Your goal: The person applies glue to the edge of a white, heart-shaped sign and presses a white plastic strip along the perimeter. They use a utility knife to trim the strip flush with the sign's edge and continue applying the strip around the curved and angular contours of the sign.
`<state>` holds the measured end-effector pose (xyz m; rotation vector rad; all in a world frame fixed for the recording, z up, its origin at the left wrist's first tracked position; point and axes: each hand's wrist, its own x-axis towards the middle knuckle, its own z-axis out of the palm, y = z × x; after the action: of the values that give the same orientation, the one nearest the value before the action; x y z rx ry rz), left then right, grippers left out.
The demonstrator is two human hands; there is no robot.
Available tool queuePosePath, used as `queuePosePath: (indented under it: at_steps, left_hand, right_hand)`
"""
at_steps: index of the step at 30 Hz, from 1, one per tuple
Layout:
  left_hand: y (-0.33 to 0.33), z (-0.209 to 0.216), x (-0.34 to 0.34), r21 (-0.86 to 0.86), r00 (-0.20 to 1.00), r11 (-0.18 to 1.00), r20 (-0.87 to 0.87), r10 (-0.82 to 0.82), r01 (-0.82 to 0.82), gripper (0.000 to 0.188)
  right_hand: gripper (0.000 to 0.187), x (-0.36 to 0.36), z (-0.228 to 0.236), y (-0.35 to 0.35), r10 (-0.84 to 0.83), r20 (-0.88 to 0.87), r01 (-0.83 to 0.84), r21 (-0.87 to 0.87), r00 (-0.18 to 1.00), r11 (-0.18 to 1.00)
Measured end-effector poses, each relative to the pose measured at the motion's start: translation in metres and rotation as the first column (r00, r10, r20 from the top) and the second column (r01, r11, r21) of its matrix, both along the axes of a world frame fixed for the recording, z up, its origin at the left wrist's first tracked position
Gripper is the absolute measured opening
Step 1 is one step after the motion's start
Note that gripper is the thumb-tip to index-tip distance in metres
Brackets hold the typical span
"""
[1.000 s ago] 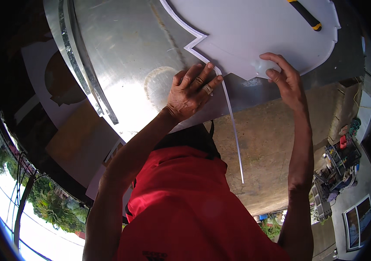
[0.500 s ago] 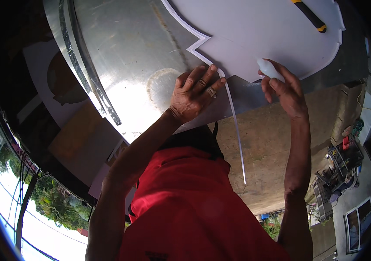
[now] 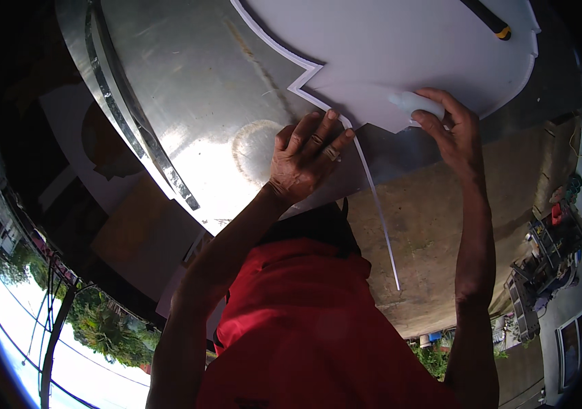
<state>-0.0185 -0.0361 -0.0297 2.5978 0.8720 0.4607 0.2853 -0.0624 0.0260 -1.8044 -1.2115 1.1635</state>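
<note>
A pale board (image 3: 400, 48) with a curved, notched outline lies on the metal table. A thin white strip (image 3: 377, 204) runs along the board's near-left edge, and its loose end hangs past the table. My left hand (image 3: 303, 160) rests on the metal with fingers extended and apart, its fingertips pressing the strip where it meets the board. Between the thumb and fingers of my right hand (image 3: 460, 133) is a small translucent white squeeze bottle (image 3: 419, 103). The bottle lies nearly level just over the board's near edge, its nozzle end pointing left.
A black-and-yellow tool handle (image 3: 487, 17) rests on the board at the far right. Dark metal strips (image 3: 127, 102) lie along the left of the metal table (image 3: 188, 75). Below is a brown floor (image 3: 427, 232), with a cluttered rack (image 3: 543, 259) to the right.
My right hand has tipped the squeeze bottle flatter and shifted its nozzle left over the board. The left hand stays pressed on the strip. The whole view has shifted slightly.
</note>
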Motion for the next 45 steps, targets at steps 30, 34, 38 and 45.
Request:
queuePosePath:
  at_steps: [30,34,38,45]
  left_hand:
    - [0.0,-0.002,0.0,-0.006,1.0,1.0,-0.013,-0.003,0.003,0.065]
    - [0.0,-0.002,0.0,-0.011,1.0,1.0,-0.008,0.001,-0.001,0.065]
    - [0.0,-0.002,0.001,0.002,1.0,1.0,-0.01,0.005,-0.005,0.064]
    - [0.0,-0.001,0.0,-0.006,1.0,1.0,-0.017,0.007,-0.007,0.066]
  right_hand:
    - [0.035,0.0,-0.003,0.02,0.106,0.108,-0.11,0.031,0.988,0.993]
    - [0.033,0.001,-0.003,0.02,0.121,0.11,-0.125,0.033,0.987,0.992]
    - [0.031,0.002,-0.001,0.02,0.106,0.083,-0.109,0.031,0.991,0.994]
    - [0.03,0.003,-0.001,0.02,0.117,0.104,-0.123,0.056,0.988,0.991]
